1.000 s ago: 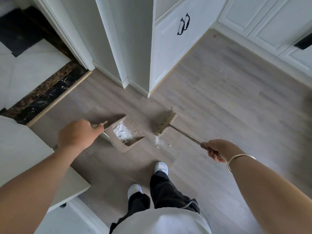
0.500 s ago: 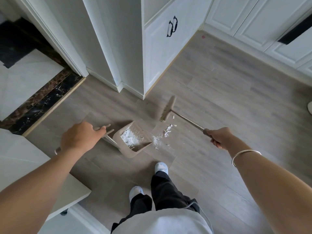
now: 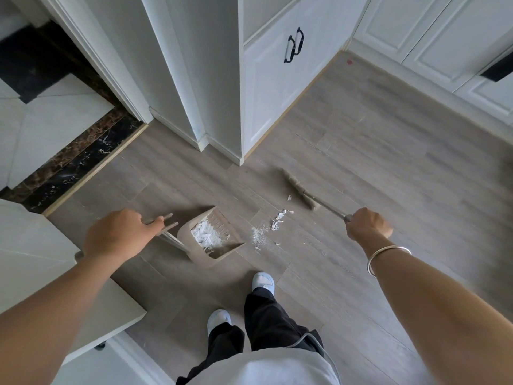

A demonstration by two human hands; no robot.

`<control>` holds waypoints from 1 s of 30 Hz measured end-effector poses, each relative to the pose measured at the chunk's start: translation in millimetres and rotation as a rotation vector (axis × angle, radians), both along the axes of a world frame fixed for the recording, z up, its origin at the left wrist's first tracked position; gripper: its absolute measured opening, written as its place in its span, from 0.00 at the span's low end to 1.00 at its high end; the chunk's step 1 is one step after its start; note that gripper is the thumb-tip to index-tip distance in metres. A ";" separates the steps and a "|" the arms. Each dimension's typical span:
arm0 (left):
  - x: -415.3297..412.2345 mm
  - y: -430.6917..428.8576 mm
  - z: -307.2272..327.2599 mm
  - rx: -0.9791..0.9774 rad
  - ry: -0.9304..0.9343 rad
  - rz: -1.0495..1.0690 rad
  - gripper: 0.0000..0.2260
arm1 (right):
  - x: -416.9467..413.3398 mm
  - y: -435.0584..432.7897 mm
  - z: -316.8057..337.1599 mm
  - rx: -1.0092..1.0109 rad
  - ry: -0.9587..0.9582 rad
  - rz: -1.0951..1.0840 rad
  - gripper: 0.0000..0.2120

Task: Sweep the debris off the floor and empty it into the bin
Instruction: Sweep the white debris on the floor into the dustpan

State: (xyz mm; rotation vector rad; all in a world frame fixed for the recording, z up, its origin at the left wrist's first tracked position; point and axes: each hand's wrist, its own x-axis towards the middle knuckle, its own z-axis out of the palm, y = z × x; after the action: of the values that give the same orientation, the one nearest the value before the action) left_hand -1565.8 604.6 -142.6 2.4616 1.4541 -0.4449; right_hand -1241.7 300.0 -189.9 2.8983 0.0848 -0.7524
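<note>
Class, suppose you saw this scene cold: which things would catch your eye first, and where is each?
A heap of white scraps stands out inside the beige dustpan, which the left hand grips by its handle; a loose trail lies on the grey floor just right of it. Past that trail is the bristle end of the broom, its handle gripped by the right hand.

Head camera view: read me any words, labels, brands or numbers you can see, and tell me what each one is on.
No text can be read anywhere in this view.
The dustpan, the broom and the white cabinet doors show no lettering.
A small dark mark on the toe of the white shoe is too small to read.
</note>
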 end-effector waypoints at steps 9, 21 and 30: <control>-3.2 -4.4 -4.9 0.015 0.006 -0.028 0.25 | -10.9 -7.2 -28.2 0.085 0.165 0.005 0.09; -37.3 -23.0 1.1 0.008 -0.035 -0.132 0.25 | -89.2 -43.5 -14.1 0.035 0.286 0.044 0.04; -68.9 -42.2 0.5 0.031 -0.038 -0.217 0.25 | -161.4 -77.7 -10.2 0.055 0.142 0.000 0.11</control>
State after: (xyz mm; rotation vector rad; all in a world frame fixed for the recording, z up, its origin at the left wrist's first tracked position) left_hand -1634.6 562.4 -142.1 2.6496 1.1936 -0.4170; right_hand -1403.1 222.4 -200.1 2.8918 0.1233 -0.9700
